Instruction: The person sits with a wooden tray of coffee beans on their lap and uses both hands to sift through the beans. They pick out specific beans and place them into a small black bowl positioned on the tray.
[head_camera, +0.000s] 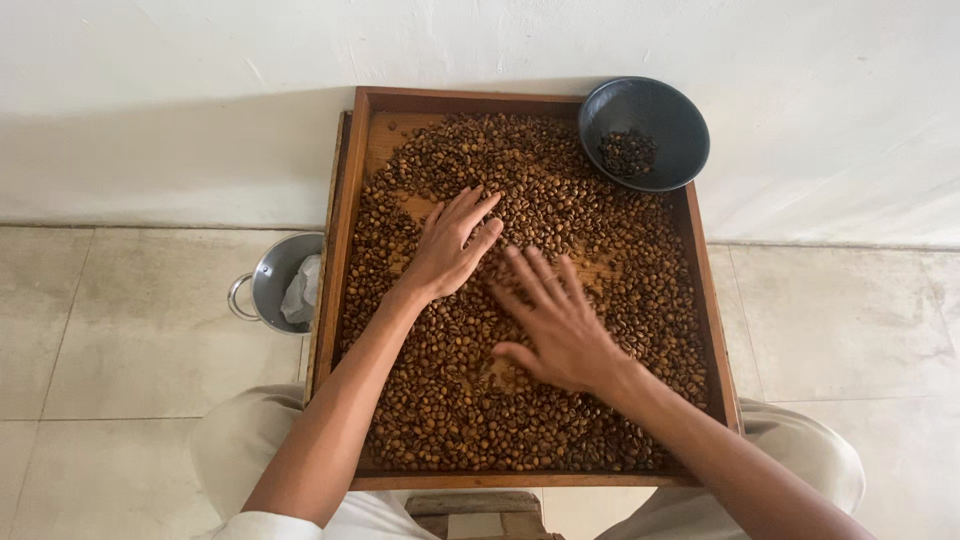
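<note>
A tray (345, 215) of beans (590, 250) rests across the person's lap. Both hands lie on the beans, left hand (448, 248) behind right hand (562, 325). A bowl (665, 110) sits on the far right corner; a pot (262, 285), perhaps on the floor (120, 330), stands left.

The single head camera looked steeply down from close above the tray (345, 250), facing the wall (180, 90) beyond.

Both bare forearms reach forward from the near edge, converging toward the middle. The left hand (448, 250) lies palm down, fingers together and pointing to the far right. The right hand (560, 325), nearer and just right of it, is spread flat, fingers fanned toward the far left, slightly blurred.
</note>
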